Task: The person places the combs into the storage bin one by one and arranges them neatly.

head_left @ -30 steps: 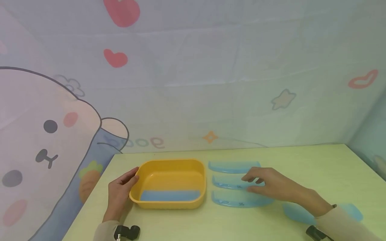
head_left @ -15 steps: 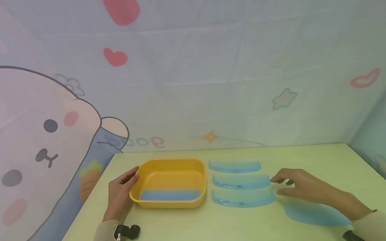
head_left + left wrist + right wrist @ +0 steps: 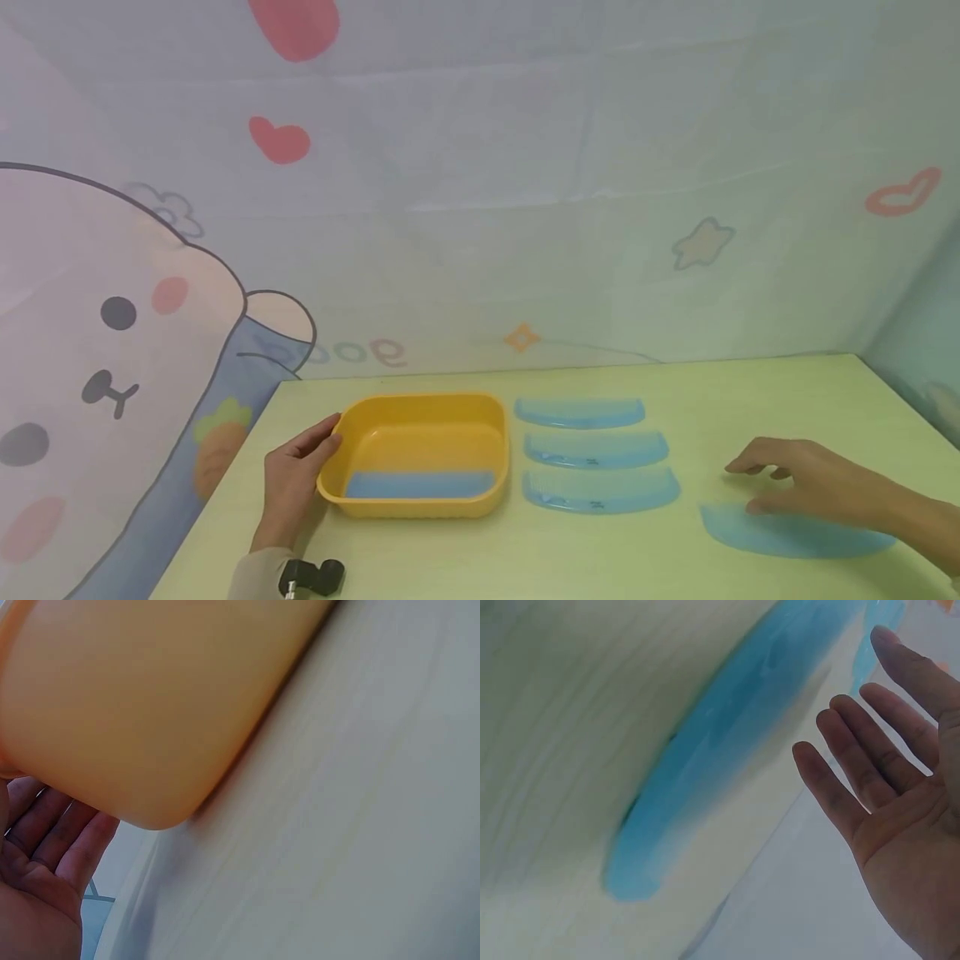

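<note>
My left hand [image 3: 292, 477] holds the left end of a yellow plastic basin [image 3: 420, 506], thumb at the rim and fingers along the outer wall [image 3: 142, 712]. Inside the basin a blue comb [image 3: 420, 484] lies along the near side. At the right, my right hand [image 3: 813, 483] hovers with nothing in its grasp, fingers loosely bent. Partly covered by it in the head view, a translucent blue comb [image 3: 795, 537] lies on the table; the right wrist view shows this comb [image 3: 705, 750] beside the spread fingers [image 3: 829, 787].
Three similar combs, a far one [image 3: 581, 414], a middle one [image 3: 596, 452] and a near one [image 3: 600, 493], lie in a column right of the basin. The pale green table [image 3: 570, 558] ends at a printed cloth backdrop [image 3: 465, 167].
My right hand has moved right and nearer, from above the column of combs to above the separate comb. My left hand has stayed on the basin.
</note>
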The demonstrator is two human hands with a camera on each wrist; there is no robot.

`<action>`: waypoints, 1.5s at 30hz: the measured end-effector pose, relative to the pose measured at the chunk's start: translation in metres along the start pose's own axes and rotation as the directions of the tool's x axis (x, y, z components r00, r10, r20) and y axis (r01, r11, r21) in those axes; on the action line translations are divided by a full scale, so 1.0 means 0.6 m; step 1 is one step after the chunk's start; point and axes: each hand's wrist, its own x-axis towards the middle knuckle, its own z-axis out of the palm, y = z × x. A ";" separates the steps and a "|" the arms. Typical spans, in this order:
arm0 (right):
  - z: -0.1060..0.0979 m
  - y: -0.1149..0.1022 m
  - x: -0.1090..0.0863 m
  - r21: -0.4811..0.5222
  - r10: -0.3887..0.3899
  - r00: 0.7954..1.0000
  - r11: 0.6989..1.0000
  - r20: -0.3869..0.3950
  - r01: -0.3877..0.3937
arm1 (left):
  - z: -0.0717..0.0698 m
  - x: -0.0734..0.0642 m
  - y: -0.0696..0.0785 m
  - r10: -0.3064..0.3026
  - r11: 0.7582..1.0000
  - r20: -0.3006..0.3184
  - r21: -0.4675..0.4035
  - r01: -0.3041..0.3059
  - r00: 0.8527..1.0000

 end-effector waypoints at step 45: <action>-0.040 0.077 -0.132 -0.103 0.064 0.998 0.993 0.006 -0.063 | 0.002 -0.001 0.005 -0.014 1.000 -0.002 -0.015 0.014 1.000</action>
